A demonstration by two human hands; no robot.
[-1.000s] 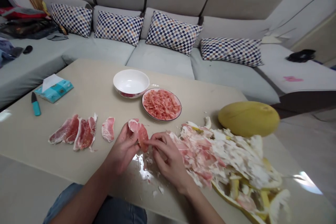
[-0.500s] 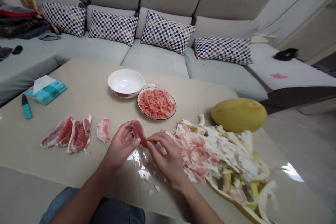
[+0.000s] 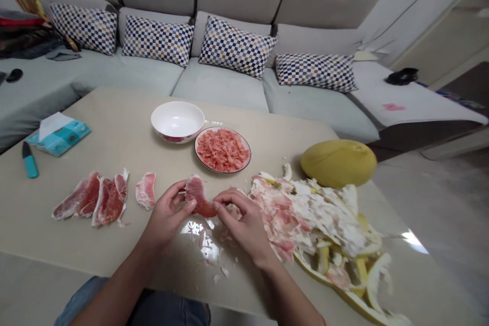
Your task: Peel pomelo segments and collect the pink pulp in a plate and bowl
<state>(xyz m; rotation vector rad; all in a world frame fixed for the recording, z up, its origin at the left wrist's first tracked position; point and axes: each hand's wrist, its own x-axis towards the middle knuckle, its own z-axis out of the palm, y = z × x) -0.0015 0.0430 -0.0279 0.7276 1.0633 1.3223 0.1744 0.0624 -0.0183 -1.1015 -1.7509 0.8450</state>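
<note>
Between my hands is a pomelo segment [image 3: 199, 198], its flesh pink-red with pale membrane on the upper part. My left hand [image 3: 168, 214] grips its left side between thumb and fingers. With thumb and fingertips, my right hand [image 3: 242, 219] pinches the segment's lower right end. Just beyond stands a plate of pink pomelo pulp [image 3: 222, 150]. More pomelo segments [image 3: 109, 198] lie on the table to the left, and a single small piece [image 3: 145, 191] rests nearer my left hand. Right of my right hand spreads a heap of membrane and peel [image 3: 317, 219].
A white bowl [image 3: 178, 121] stands beside the plate. A whole yellow pomelo [image 3: 338, 163] sits behind the peel heap. At the far left are a tissue pack [image 3: 61, 135] and a teal-handled knife [image 3: 30, 163]. A sofa [image 3: 225, 86] runs along the table's far side.
The view has shifted slightly, so most things appear a little further left. The segment's lower end now stretches further right in my fingers, showing more red flesh. Both hands keep hold of it.
</note>
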